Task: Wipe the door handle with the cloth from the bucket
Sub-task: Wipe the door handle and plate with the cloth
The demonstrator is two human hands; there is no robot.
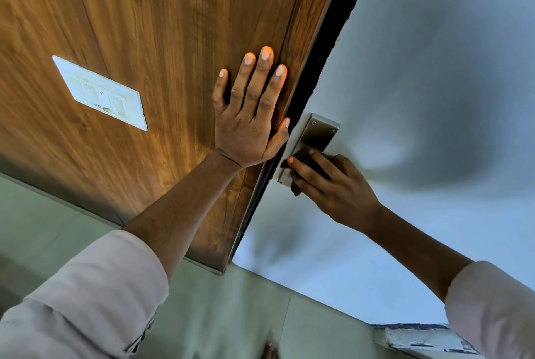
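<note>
A steel handle plate [315,133] is fixed to the white door [419,98] beside its edge. My right hand [333,185] presses a dark cloth [304,162] against the lower part of the plate, and the lever itself is hidden under the cloth and fingers. My left hand [252,115] lies flat with fingers spread on the wooden panel [144,25] just left of the door gap, with its thumb near the plate. The bucket is not in view.
A white switch plate [101,94] is set into the wooden panel to the left. A dark gap [318,69] runs between panel and door. Pale floor tiles [231,315] lie below, and a white ledge [419,338] shows at the bottom right.
</note>
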